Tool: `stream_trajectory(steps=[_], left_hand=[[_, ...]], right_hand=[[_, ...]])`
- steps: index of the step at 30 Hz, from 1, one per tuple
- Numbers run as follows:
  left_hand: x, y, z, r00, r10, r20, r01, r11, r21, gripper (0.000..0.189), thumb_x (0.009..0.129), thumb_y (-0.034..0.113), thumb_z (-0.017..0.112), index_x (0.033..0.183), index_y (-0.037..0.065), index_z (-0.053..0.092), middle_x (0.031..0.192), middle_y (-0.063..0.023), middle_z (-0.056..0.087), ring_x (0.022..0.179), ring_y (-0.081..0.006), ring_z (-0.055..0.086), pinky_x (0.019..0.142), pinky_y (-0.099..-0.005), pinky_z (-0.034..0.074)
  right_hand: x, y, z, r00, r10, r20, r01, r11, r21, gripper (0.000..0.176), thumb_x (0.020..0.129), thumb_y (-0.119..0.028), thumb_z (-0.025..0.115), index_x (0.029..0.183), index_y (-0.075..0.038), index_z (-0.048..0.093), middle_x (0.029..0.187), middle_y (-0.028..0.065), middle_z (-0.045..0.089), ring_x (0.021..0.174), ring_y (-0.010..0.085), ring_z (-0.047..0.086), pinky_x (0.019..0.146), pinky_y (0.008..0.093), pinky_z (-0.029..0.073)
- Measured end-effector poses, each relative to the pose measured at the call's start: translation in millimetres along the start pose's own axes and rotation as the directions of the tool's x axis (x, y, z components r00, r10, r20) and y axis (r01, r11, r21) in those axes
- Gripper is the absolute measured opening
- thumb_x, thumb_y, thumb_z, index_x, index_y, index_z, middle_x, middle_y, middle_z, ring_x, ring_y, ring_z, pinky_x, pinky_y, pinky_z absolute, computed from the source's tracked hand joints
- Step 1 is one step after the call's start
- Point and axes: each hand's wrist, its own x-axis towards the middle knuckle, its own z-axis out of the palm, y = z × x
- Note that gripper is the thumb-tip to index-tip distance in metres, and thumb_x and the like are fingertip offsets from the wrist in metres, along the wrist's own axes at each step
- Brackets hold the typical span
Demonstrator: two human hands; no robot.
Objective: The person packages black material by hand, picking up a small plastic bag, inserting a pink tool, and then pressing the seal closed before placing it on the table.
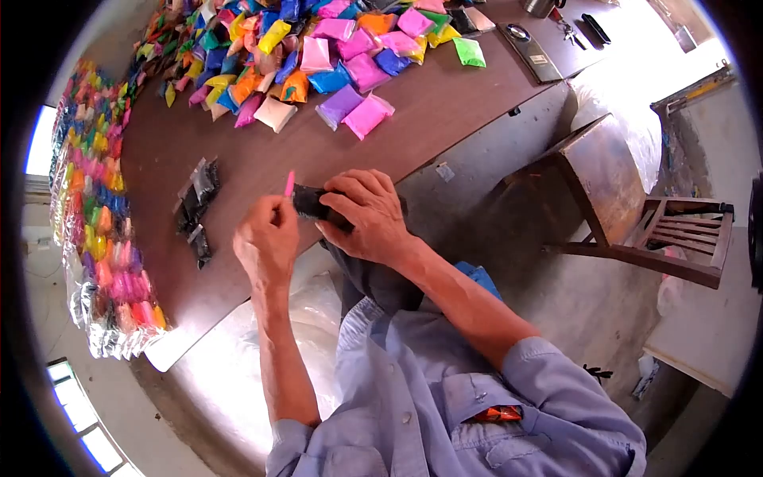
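Near the table's front edge, my right hand (366, 211) is closed on a small black packet (308, 202), its fingers over the packet's right part. Just left of it, my left hand (269, 232) is closed in a pinch, with a thin pink stick (290, 183) rising from its fingertips beside the packet's left end. Whether the left fingers also hold the packet's edge is hidden. Several more black packets (199, 191) lie on the brown table (167, 151) left of my hands.
A heap of colourful packets (350, 48) covers the table's far side. Bundled packets (103, 230) line its left end. A metal-edged device (531, 56), keys (571, 33) and a black object (596, 29) lie at the back right. A wooden chair (620, 191) stands right of the table.
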Motion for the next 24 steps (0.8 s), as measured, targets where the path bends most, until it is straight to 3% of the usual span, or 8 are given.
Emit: stream_trajectory(steps=[2,6,9,11,13,16,21,24], left_hand=[[-3,17,1,0.993,0.1,0.062,-0.099,0.995,-0.031,0.008,0.09,0.014,0.072,0.083,0.012,0.07,0.073,-0.0129,0.07,0.064,-0.0368,0.069,0.059,-0.0475,0.053],[1,10,3,0.99,0.128,0.055,-0.132,0.989,0.073,0.009,0.09,0.014,0.072,0.082,0.012,0.069,0.071,-0.0136,0.069,0.063,-0.0373,0.069,0.058,-0.0474,0.053],[8,-6,-4,0.998,0.048,0.034,-0.05,0.996,0.071,0.008,0.09,0.014,0.072,0.083,0.011,0.07,0.07,-0.0133,0.069,0.062,-0.0371,0.067,0.058,-0.0459,0.053],[8,-15,-9,0.999,-0.032,0.032,0.034,0.997,-0.063,0.009,0.09,0.015,0.072,0.084,0.008,0.071,0.071,-0.0133,0.07,0.062,-0.0376,0.067,0.059,-0.0448,0.053],[3,-14,-15,0.995,-0.072,0.074,0.078,0.993,-0.085,0.01,0.092,0.015,0.073,0.088,0.005,0.073,0.071,-0.0136,0.07,0.063,-0.032,0.069,0.06,-0.04,0.053],[-12,-8,-19,0.974,-0.174,0.143,0.211,0.927,-0.309,0.015,0.094,0.014,0.077,0.096,0.0,0.075,0.075,-0.0125,0.072,0.065,-0.0154,0.069,0.062,-0.0328,0.054],[-33,-5,-11,0.97,-0.205,0.132,0.241,0.892,-0.383,0.018,0.098,0.017,0.075,0.095,-0.001,0.075,0.072,-0.0071,0.07,0.066,-0.0096,0.063,0.061,-0.0296,0.051],[-38,-9,-5,0.992,-0.063,0.106,0.1,0.913,-0.396,0.011,0.097,0.01,0.074,0.096,-0.001,0.075,0.075,-0.0085,0.07,0.065,-0.011,0.064,0.061,-0.0297,0.052]], right_hand=[[3,1,1,1.0,-0.021,-0.015,0.021,1.0,0.012,0.04,0.071,-0.02,0.088,0.106,-0.012,0.071,0.117,0.006,0.069,0.117,0.0294,0.063,0.101,0.0464,0.045],[3,-3,-2,0.999,0.005,0.051,-0.005,1.0,0.001,0.038,0.073,-0.018,0.085,0.107,-0.012,0.069,0.121,0.0059,0.066,0.12,0.0296,0.06,0.102,0.0459,0.044],[7,-7,-11,0.997,0.01,0.075,-0.01,1.0,0.0,0.038,0.073,-0.013,0.084,0.109,-0.012,0.071,0.123,0.0067,0.067,0.119,0.0305,0.061,0.102,0.0466,0.045],[9,-7,-13,0.997,0.001,0.076,-0.002,1.0,0.01,0.039,0.073,-0.01,0.083,0.11,-0.011,0.073,0.124,0.0076,0.068,0.118,0.0314,0.062,0.102,0.0471,0.046],[9,-6,-14,0.993,0.011,0.115,-0.008,0.999,-0.033,0.035,0.074,-0.004,0.08,0.108,-0.01,0.073,0.127,0.0084,0.066,0.121,0.0316,0.061,0.103,0.0456,0.046],[5,-1,-12,0.996,0.053,0.074,-0.05,0.998,-0.047,0.036,0.074,0.0,0.079,0.108,-0.01,0.074,0.126,0.0086,0.065,0.119,0.0323,0.061,0.101,0.0458,0.046],[6,-27,-17,0.995,0.08,0.06,-0.079,0.997,-0.024,0.038,0.074,-0.005,0.081,0.11,-0.013,0.073,0.122,0.0065,0.063,0.116,0.0309,0.061,0.098,0.046,0.046],[2,-36,-12,0.99,0.089,0.107,-0.086,0.996,-0.03,0.041,0.073,-0.009,0.084,0.112,-0.014,0.072,0.12,0.0054,0.062,0.115,0.0297,0.062,0.096,0.0457,0.046]])
